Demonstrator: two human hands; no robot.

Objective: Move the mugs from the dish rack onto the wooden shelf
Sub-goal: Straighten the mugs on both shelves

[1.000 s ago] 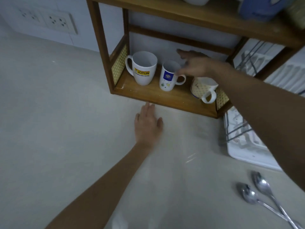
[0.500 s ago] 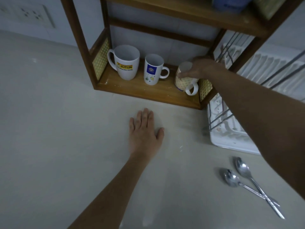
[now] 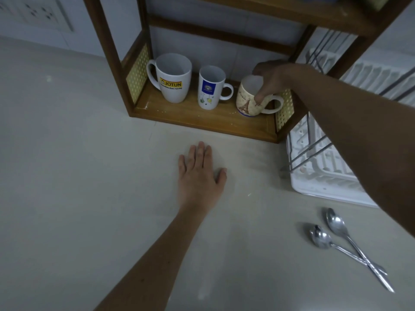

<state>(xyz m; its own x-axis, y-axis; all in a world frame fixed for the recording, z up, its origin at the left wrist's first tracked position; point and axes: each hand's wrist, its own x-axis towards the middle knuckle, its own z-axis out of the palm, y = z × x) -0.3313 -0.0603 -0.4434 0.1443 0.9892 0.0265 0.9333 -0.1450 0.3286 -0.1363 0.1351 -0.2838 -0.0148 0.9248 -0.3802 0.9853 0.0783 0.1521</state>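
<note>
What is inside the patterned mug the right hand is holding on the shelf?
The patterned mug shows only pale bare inner wall near its rim. The right hand grips that rim, its fingers covering part of the opening, and the bottom is out of sight.

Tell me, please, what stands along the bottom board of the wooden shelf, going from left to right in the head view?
JOTUN mug → blue-label mug → beige patterned mug, gripped at the rim by the right hand.
</note>
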